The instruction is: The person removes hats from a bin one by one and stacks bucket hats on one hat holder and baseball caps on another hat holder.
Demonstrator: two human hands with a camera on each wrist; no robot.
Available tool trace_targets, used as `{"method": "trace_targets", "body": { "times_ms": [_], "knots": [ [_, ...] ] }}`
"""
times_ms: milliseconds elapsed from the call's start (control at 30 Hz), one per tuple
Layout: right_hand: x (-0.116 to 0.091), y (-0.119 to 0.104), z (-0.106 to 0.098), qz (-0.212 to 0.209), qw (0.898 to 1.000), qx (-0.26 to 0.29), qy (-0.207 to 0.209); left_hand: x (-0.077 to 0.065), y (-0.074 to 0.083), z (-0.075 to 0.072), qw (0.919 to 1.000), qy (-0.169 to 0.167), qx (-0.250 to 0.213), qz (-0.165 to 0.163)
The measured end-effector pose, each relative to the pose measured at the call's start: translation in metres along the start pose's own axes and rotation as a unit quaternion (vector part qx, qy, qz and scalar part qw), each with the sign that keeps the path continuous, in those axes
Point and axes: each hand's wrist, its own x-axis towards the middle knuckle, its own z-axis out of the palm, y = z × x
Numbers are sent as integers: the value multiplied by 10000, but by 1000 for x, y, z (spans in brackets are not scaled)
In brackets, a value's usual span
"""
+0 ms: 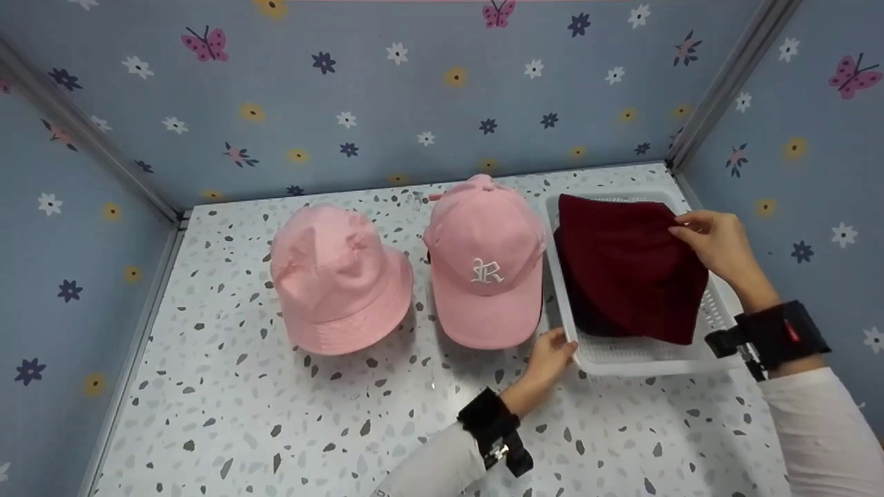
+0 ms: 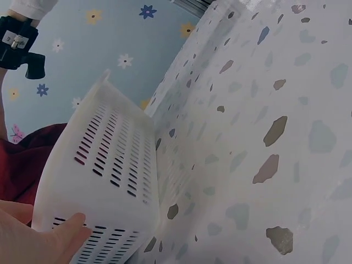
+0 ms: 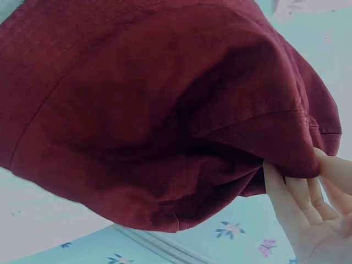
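A dark red bucket hat [image 1: 632,266] hangs tilted over the white plastic basket [image 1: 649,369]. My right hand [image 1: 718,245] pinches its crown at the upper right, and the right wrist view shows the fingertips gripping a fold of the cloth. Beneath it a darker item in the basket shows only at its lower left edge. My left hand [image 1: 549,359] holds the basket's near left corner; in the left wrist view its thumb and fingers grip the slotted wall from both sides. Left of the basket lies a pink baseball cap [image 1: 487,266] with a white embroidered letter.
Farther left on the speckled table [image 1: 331,428] sits a pink bucket hat [image 1: 338,279], its crown dented. Blue flower-patterned panels [image 1: 387,90] stand at the back and along both sides. The basket is close to the right panel.
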Motion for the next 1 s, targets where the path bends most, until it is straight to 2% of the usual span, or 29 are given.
{"method": "trace_targets", "body": {
  "times_ms": [267, 333, 500, 567, 633, 767, 867, 1000],
  "knots": [
    [-7, -12, -7, 169, 9968, 740, 263, -2, 4, -5, 9996, -73, -268, 20],
    [-9, -13, -10, 220, 9940, 1019, 329, -3, 6, -7, 9996, -61, -290, 13],
    [-12, -17, -15, 140, 9830, 1776, 457, -7, 13, -13, 9974, -115, -706, -94],
    [-14, -20, -16, 42, 9800, 1930, 476, -9, 17, -15, 9961, -156, -862, -101],
    [-15, -22, -17, -33, 9783, 2010, 494, -11, 21, -17, 9965, -133, -826, -87],
    [-19, -27, -19, -144, 9753, 2141, 521, -18, 32, -20, 9974, -102, -711, 49],
    [-23, -31, -20, -213, 9730, 2237, 533, -23, 41, -21, 9959, -154, -853, 247],
    [-29, -36, -22, -183, 9584, 2824, 377, -31, 54, -24, 9906, -260, -1178, 645]
  ]
}}
